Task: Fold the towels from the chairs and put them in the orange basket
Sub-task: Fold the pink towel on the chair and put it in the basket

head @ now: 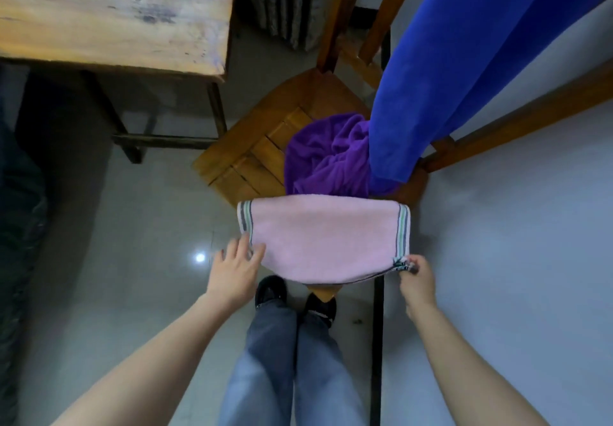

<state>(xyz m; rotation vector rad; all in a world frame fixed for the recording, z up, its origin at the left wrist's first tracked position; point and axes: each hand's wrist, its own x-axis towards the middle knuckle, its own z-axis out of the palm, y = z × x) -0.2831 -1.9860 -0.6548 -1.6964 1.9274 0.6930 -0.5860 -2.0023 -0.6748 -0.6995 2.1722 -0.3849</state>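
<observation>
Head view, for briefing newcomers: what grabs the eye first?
A pink towel is stretched at centre, its right corner pinched by the right hand, the left hand at its left edge. Behind it, a vivid blue towel hangs at upper right, a crumpled purple towel on the chair seat.

Towel heap (326, 157) on chair seat (255, 147) — table (112, 10) to its left.

There are three towels: one pink towel (323, 236), one purple towel (326, 157) and one blue towel (447, 77). One wooden chair (252, 147) is plain; whether the timber (517, 120) at the right belongs to a second cannot be told. One tabletop (109, 10). Two hands, the left hand (232, 273) and the right hand (416, 279). Two black shoes (270, 291).
</observation>
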